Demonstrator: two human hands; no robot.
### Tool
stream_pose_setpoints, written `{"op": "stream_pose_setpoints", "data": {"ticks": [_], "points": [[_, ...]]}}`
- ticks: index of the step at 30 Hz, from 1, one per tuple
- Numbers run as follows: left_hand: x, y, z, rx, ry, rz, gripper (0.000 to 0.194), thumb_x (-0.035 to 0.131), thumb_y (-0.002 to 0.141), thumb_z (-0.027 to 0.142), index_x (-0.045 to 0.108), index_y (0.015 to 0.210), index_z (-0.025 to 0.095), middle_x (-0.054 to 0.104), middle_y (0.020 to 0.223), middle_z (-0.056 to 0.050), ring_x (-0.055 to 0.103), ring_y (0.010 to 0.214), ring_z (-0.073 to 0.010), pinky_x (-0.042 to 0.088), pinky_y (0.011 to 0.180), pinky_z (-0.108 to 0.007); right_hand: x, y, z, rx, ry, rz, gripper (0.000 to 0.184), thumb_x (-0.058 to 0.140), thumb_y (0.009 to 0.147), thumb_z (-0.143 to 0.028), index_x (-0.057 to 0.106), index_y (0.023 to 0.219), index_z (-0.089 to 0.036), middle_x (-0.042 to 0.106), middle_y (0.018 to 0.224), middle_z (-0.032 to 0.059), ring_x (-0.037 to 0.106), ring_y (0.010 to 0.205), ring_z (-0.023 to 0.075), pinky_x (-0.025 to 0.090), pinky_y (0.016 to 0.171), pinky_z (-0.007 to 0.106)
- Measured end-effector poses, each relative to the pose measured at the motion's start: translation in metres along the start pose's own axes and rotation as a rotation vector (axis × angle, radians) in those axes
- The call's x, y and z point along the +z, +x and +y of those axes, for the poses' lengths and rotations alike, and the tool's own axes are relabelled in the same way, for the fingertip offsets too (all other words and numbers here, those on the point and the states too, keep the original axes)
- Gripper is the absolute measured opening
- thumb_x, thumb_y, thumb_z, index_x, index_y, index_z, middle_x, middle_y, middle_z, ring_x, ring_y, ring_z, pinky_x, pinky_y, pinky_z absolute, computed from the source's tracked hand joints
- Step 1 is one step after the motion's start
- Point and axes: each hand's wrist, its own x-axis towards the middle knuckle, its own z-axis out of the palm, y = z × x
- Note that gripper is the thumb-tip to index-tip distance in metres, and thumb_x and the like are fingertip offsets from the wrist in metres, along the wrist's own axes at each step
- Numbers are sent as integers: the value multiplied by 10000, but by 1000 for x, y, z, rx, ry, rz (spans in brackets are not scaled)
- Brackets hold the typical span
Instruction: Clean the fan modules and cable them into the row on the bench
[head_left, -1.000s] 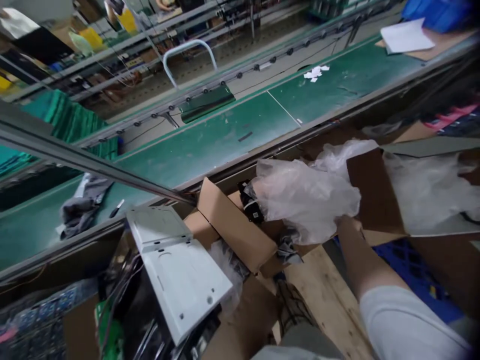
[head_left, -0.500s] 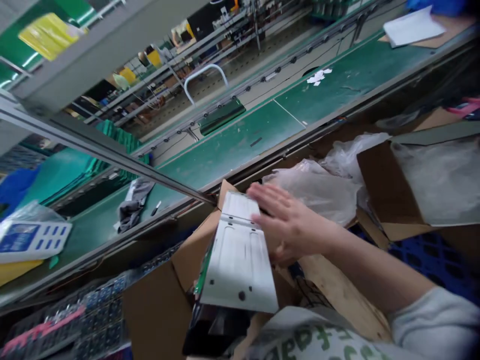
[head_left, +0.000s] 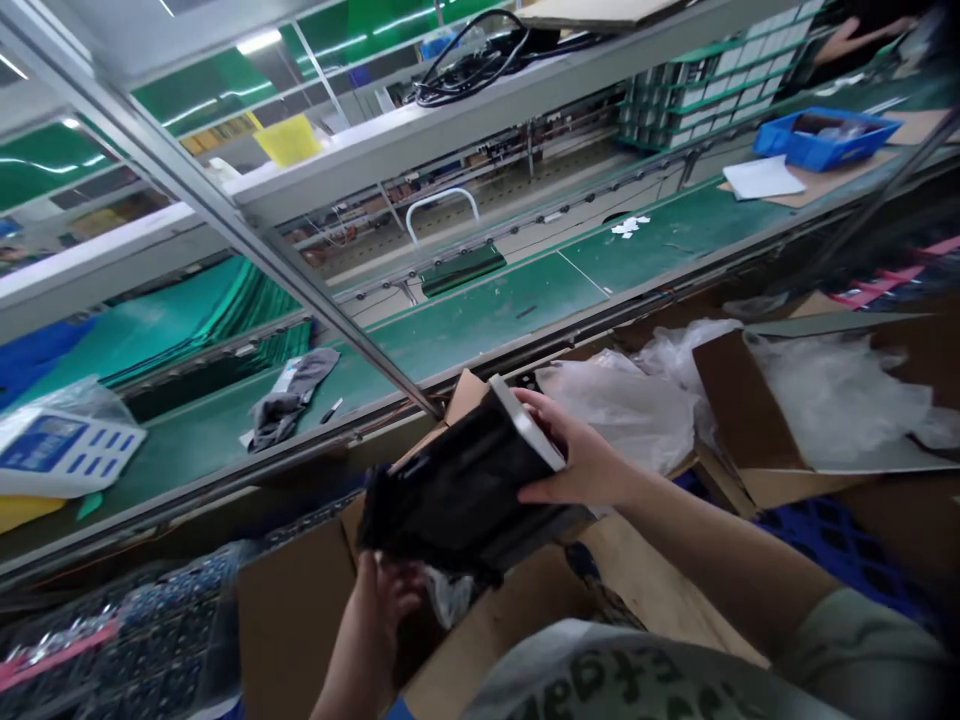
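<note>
The right hand (head_left: 577,450) is closed around the upper end of a flat, glossy black unit with a pale grey metal edge (head_left: 469,480), its fingers curling over that edge and its palm against the black face. The left hand (head_left: 382,600) comes up from below and is closed on the unit's lower edge, though the unit hides part of its fingers. The unit lies between the hands, tilted, with its long axis running from the upper right, at the right hand, down to the lower left, past the left hand. The right hand is nearer the pale edge; the left is nearer the lower-left end.

Below the hands is an open brown cardboard carton (head_left: 296,600), with a scrap of clear plastic (head_left: 448,597) showing just under the unit. To the right, a crumpled clear plastic bag (head_left: 622,415) sits against a cardboard flap, and a plank of pale wood (head_left: 660,590) lies beyond the right forearm. Past them runs a long green-topped table (head_left: 480,310) holding a crumpled grey cloth (head_left: 289,400) and a small black-handled knife (head_left: 331,410). Farther along it, a blue plastic tray (head_left: 825,140) sits near white paper sheets (head_left: 763,178).
</note>
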Motion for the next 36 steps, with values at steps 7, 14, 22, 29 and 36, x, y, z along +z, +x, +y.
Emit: {"op": "stream_pose_setpoints", "data": {"ticks": [7,14,22,29,36], "points": [[7,-13,25,212,122,-128,520,758,288,183,578,775,172,650,725,-44,577,833,-293,480,663,-299,41,2,31,489,550,78,718,741,528,-273,407,1162,-229,586,988,28,561,919,206,444,810,346],[29,-1,-3,-2,-11,-209,781,767,367,200,496,1100,194,669,869,-61,618,761,-264,499,626,-307,39,-7,87,649,631,103,495,647,662,-380,467,1097,-228,590,1058,34,585,886,164,469,756,276],[53,58,-62,-427,-98,25,680,665,594,218,418,1225,159,689,722,-54,641,699,-264,526,651,-356,-25,-83,262,954,-386,258,420,351,852,-401,448,1160,-133,519,1132,129,490,1038,223,387,872,416],[79,93,-94,-471,67,141,673,647,603,163,417,1234,113,687,758,-102,635,745,-300,532,643,-407,-58,-110,387,1037,-819,24,742,661,610,-226,340,1278,-201,249,1374,133,219,1237,323,262,955,464],[83,113,-115,-471,101,295,623,652,605,158,439,1191,159,678,817,-87,640,619,-235,533,647,-374,-60,-115,440,1026,-866,-99,544,526,764,-217,349,1261,-82,488,1162,185,379,1144,278,292,922,460]]}}
